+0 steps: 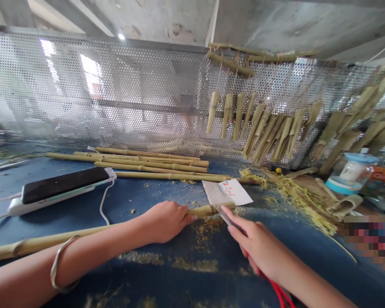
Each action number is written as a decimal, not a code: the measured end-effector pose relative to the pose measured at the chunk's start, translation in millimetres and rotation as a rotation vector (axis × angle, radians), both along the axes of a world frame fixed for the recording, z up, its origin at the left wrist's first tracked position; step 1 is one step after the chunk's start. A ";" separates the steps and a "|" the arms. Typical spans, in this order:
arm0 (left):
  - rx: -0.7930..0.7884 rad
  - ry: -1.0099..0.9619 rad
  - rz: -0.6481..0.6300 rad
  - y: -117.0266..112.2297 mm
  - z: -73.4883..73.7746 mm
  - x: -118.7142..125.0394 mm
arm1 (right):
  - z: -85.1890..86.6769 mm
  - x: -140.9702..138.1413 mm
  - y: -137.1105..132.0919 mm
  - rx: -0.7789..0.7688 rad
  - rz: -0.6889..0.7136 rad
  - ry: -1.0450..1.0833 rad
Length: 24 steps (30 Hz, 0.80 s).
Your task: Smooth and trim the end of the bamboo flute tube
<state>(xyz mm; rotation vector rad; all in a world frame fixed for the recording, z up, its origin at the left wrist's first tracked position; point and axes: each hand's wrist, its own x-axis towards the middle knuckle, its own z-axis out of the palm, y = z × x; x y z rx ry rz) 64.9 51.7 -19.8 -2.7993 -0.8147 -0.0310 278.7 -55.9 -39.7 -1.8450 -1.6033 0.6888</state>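
Observation:
A long bamboo pole [93, 231] lies across the blue table, running from the left edge toward the middle. My left hand [168, 220] is wrapped round it near its right end. A knife [232, 222] is gripped in my right hand [256, 244]; its blade meets the pole just left of the pole's tip. Red cord [280, 293] hangs below my right hand. Behind the pole's end lies a white printed card [226, 191]. Yellowish shavings [208, 231] are scattered on the table under the blade.
Several bamboo poles [147, 162] lie along the back of the table. At left, a phone [64, 184] rests on a white power bank with cables. A jar with a blue lid [353, 173] and fibrous strips [308, 205] are at right. Split bamboo pieces [240, 115] hang before a perforated metal screen [131, 94].

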 end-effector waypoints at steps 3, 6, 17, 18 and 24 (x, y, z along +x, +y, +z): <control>0.003 0.004 -0.006 0.5 -1.2 -0.4 | 0.2 -0.8 0.8 0.012 -0.050 -0.031; -0.002 -0.003 0.010 0.4 -1.7 -0.9 | 0.9 -3.1 0.0 0.011 -0.021 -0.030; 0.167 0.035 -0.235 9.6 -9.7 -5.4 | 0.3 -7.4 1.3 0.027 -0.054 -0.120; 0.159 0.042 -0.239 10.7 -10.2 -5.4 | 0.7 -7.5 1.8 0.022 -0.060 -0.120; 0.105 0.075 -0.221 13.3 -9.9 -4.7 | 0.9 -8.3 4.4 -0.033 -0.044 -0.025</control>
